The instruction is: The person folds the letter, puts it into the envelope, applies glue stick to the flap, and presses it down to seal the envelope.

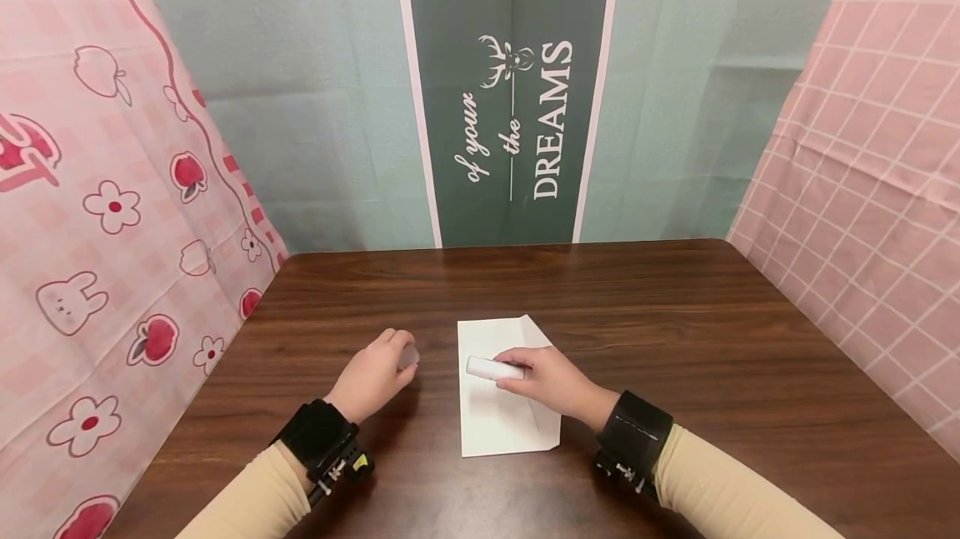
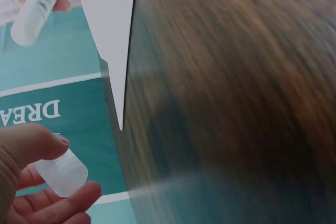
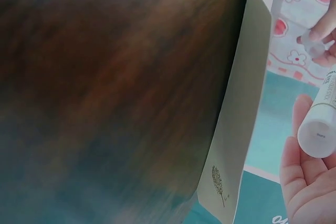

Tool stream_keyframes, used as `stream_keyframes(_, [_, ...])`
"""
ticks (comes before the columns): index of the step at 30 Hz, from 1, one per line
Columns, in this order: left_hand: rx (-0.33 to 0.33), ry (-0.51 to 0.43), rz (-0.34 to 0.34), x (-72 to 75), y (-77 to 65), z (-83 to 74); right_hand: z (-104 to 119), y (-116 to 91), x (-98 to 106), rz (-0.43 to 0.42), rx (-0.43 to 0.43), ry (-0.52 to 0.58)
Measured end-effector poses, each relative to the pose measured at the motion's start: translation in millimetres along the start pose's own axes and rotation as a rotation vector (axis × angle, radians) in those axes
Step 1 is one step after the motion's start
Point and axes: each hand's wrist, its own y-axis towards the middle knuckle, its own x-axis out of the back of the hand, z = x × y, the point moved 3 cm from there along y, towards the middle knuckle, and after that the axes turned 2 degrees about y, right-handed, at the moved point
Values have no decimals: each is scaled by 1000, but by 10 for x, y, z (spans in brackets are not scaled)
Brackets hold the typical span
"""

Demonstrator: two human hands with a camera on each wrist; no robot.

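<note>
Over the white envelope [image 1: 491, 426], my right hand [image 1: 555, 381] holds a white glue stick [image 1: 495, 368] crosswise, its free end pointing left. The envelope lies on the table with its flap [image 3: 231, 114] on the right side, where a small leaf print shows in the right wrist view. My left hand [image 1: 375, 376] is left of the envelope and pinches a translucent cap [image 2: 63, 174] between thumb and fingers. Cap and glue stick are apart. Printed lettering shows on the stick's barrel [image 2: 42, 9] in the left wrist view.
The dark wooden table [image 1: 645, 297] extends around both hands. Behind it hangs a green cloth [image 1: 510, 214] with white lettering. Pink patterned cloths hang at the left [image 1: 150, 272] and right [image 1: 862, 189]. Both wrists wear black camera bands [image 1: 637, 439].
</note>
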Motion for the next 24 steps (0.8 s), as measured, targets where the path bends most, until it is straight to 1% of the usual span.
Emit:
stream_keyframes(4, [78, -23, 39, -47, -25, 98, -5, -6, 0, 0, -13, 5])
stream_keyframes(7, [114, -9, 60, -78, -48, 156, -6, -7, 0, 1, -14, 7])
stream_keyframes(13, [192, 25, 139, -96, -86, 219, -7, -5, -2, -4, 5, 2])
stream_keyframes(18, [226, 15, 183, -117, -102, 264, -6, -5, -2, -4, 9, 7])
stream_keyframes(24, [229, -4, 209, -134, -110, 310, -19, -2, -12, -5, 7, 11])
